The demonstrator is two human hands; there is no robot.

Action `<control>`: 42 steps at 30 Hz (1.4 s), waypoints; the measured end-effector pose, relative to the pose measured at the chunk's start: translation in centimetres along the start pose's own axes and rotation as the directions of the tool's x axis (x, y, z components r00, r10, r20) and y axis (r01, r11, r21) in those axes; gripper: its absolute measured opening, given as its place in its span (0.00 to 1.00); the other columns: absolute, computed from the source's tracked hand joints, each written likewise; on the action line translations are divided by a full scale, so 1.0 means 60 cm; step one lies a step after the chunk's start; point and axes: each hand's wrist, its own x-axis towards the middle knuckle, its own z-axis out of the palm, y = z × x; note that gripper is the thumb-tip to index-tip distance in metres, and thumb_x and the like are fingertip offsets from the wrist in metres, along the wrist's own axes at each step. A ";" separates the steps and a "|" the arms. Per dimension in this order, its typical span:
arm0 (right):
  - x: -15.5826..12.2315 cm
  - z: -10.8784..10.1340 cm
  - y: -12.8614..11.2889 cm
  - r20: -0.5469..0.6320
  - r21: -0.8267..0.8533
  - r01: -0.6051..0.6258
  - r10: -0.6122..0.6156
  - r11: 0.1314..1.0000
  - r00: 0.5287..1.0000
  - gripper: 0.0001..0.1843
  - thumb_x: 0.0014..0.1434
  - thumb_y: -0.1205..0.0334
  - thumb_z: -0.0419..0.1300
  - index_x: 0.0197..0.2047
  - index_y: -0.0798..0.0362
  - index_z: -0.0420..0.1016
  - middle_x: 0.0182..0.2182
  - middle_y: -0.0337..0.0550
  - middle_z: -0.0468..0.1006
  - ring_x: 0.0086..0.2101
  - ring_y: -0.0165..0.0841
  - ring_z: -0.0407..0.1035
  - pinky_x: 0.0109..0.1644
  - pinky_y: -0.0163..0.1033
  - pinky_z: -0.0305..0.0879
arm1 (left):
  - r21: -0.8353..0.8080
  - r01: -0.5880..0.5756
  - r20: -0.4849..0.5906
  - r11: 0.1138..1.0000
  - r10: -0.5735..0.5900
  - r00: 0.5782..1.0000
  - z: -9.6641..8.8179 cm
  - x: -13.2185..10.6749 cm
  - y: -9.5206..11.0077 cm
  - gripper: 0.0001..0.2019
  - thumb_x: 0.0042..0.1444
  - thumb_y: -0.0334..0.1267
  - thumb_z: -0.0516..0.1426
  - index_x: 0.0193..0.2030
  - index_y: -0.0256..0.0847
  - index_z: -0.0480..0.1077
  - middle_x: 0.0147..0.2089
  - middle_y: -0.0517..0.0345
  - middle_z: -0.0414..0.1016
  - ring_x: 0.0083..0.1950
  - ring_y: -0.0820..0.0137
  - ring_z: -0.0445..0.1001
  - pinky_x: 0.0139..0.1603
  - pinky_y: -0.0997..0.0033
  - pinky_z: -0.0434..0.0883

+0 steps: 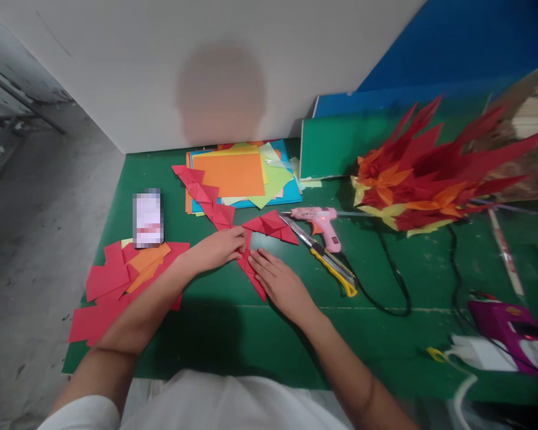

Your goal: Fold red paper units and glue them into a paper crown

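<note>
A red folded paper piece (253, 277) lies on the green table between my hands, with its tip pointing toward me. My left hand (219, 248) has its fingers curled and pressed together on the upper end of this piece. Along its right edge rest the outstretched, flat fingers of my right hand (278, 283). A chain of red folded paper (206, 197) runs from the upper left down to my left fingertips. To the right is another red folded piece (271, 226). Whether these parts are joined at the middle is hidden by my left hand.
Coloured paper sheets (233, 173) are stacked at the back. A pink glue gun (320, 222) and a yellow utility knife (332, 269) lie right of my hands. Red sheets (110, 283) and a phone (148, 218) are left. A red-orange paper flame ornament (412, 179) stands right.
</note>
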 end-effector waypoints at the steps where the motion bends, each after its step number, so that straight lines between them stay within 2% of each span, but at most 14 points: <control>1: -0.001 0.001 0.001 0.001 -0.004 0.006 -0.006 1.000 1.000 0.23 0.67 0.68 0.46 0.63 0.58 0.62 0.61 0.48 0.65 0.62 0.41 0.55 0.61 0.49 0.63 | -0.018 -0.006 -0.007 1.000 0.006 1.000 0.001 0.000 -0.001 0.04 0.62 0.33 0.53 0.37 0.36 0.68 0.44 0.51 0.68 0.41 0.67 0.71 0.40 0.70 0.70; 5: -0.002 0.003 0.004 0.013 -0.021 0.018 -0.018 1.000 1.000 0.24 0.66 0.68 0.47 0.64 0.58 0.61 0.62 0.48 0.64 0.63 0.41 0.55 0.61 0.50 0.63 | -0.070 -0.021 -0.022 0.997 0.020 1.000 0.002 -0.001 -0.001 0.05 0.62 0.33 0.52 0.37 0.36 0.68 0.44 0.50 0.68 0.42 0.66 0.71 0.42 0.68 0.70; 14: -0.003 0.006 0.007 0.005 -0.027 0.041 -0.041 0.999 0.999 0.25 0.65 0.69 0.47 0.65 0.58 0.60 0.62 0.49 0.64 0.63 0.41 0.54 0.62 0.51 0.62 | -0.102 0.005 0.018 0.995 -0.003 1.000 -0.004 -0.001 0.004 0.06 0.63 0.33 0.51 0.38 0.35 0.68 0.44 0.49 0.67 0.44 0.65 0.70 0.44 0.68 0.70; 25: 0.003 0.001 0.000 -0.012 -0.028 0.007 -0.007 1.000 1.000 0.22 0.67 0.67 0.45 0.63 0.59 0.63 0.61 0.49 0.66 0.62 0.41 0.57 0.60 0.49 0.64 | -0.011 0.022 -0.026 1.000 -0.022 0.999 0.002 -0.009 0.014 0.07 0.63 0.36 0.53 0.39 0.34 0.67 0.45 0.48 0.66 0.45 0.64 0.69 0.46 0.66 0.70; 35: 0.002 0.005 0.001 -0.009 -0.023 0.015 -0.015 1.000 1.000 0.23 0.66 0.69 0.47 0.63 0.58 0.62 0.62 0.49 0.64 0.62 0.42 0.56 0.60 0.50 0.63 | -0.064 0.010 -0.025 0.998 -0.012 1.000 0.009 -0.006 0.007 0.08 0.62 0.37 0.53 0.41 0.34 0.68 0.47 0.46 0.68 0.47 0.62 0.70 0.49 0.64 0.70; 38: 0.007 -0.001 -0.005 -0.061 -0.018 0.028 -0.029 0.999 0.998 0.22 0.65 0.69 0.47 0.61 0.59 0.66 0.59 0.49 0.68 0.60 0.42 0.60 0.59 0.49 0.65 | -0.094 -0.008 -0.033 0.996 0.005 0.999 0.012 -0.006 0.008 0.08 0.63 0.36 0.53 0.43 0.34 0.68 0.48 0.47 0.69 0.48 0.63 0.70 0.50 0.63 0.70; 42: 0.009 -0.037 0.002 -0.236 0.037 0.007 0.002 0.999 0.972 0.18 0.65 0.63 0.50 0.54 0.52 0.73 0.54 0.44 0.74 0.55 0.38 0.66 0.56 0.44 0.68 | -0.124 0.016 -0.060 0.992 -0.024 0.998 0.017 -0.011 0.009 0.07 0.63 0.35 0.52 0.44 0.36 0.68 0.50 0.47 0.69 0.51 0.62 0.70 0.54 0.62 0.69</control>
